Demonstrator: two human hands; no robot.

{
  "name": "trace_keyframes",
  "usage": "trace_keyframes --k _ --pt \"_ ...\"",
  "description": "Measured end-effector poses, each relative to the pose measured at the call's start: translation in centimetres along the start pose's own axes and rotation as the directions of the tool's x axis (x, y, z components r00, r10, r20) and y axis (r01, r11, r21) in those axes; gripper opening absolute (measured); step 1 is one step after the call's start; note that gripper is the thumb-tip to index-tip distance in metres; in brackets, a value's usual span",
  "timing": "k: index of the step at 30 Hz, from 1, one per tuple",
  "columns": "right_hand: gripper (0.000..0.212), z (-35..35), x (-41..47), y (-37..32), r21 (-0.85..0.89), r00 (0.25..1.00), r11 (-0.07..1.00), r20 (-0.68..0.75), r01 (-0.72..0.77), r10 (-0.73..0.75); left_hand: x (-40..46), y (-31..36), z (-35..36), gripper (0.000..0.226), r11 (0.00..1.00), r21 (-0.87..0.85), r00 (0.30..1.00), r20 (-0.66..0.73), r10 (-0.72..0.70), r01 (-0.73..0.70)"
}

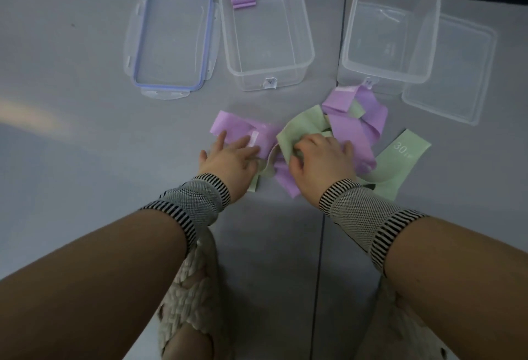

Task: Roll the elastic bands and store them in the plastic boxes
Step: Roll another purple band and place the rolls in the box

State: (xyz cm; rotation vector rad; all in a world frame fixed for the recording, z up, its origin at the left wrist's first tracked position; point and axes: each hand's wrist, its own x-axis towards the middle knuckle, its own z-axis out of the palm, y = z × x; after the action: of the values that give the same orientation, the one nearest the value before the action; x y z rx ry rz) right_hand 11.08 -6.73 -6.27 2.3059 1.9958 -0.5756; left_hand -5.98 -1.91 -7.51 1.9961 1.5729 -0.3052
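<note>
Landmark: the heap of loose bands point(337, 128), purple and green strips tangled on the grey surface point(85, 131).
Left box point(297, 73): set beyond the heap, open, one rolled purple band point(243, 0) seen in its far corner.
Right box point(423, 25): set beyond the heap to the right, no band seen inside.
Lids: a blue-rimmed lid point(171, 39) left of the left box; a clear lid point(457, 79) partly under the right box.
Left hand point(231, 159): laid at the heap's left edge, fingers straight and spread, pressed on a purple strip point(231, 125).
Right hand point(320, 159): laid on the heap's middle, fingers curled into a green strip point(303, 128).
Deciding relation: the purple strip is judged to run away from the left fingertips, up and leftward; the left hand is nearer it.
Green "30" band point(400, 156): at the heap's right edge, flat, untouched.
</note>
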Motion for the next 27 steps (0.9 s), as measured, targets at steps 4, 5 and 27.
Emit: trace_keyframes --k 4,5,27 --pt "0.03 -0.5 -0.1 0.7 -0.003 0.997 0.998 -0.049 -0.064 0.063 -0.4 0.2 -0.4 0.042 0.964 -0.264 0.988 -0.151 -0.019 -0.022" --pt "0.031 -0.5 -0.1 0.9 -0.014 0.997 0.998 -0.043 -0.068 0.067 -0.8 0.4 -1.0 0.04 0.915 -0.402 0.966 -0.248 -0.067 -0.039" --pt "0.029 -1.4 -0.6 -0.2 0.41 0.998 0.911 0.05 -0.045 0.027 -1.1 0.9 -1.6 0.048 0.93 -0.341 0.971 -0.144 -0.193 0.134"
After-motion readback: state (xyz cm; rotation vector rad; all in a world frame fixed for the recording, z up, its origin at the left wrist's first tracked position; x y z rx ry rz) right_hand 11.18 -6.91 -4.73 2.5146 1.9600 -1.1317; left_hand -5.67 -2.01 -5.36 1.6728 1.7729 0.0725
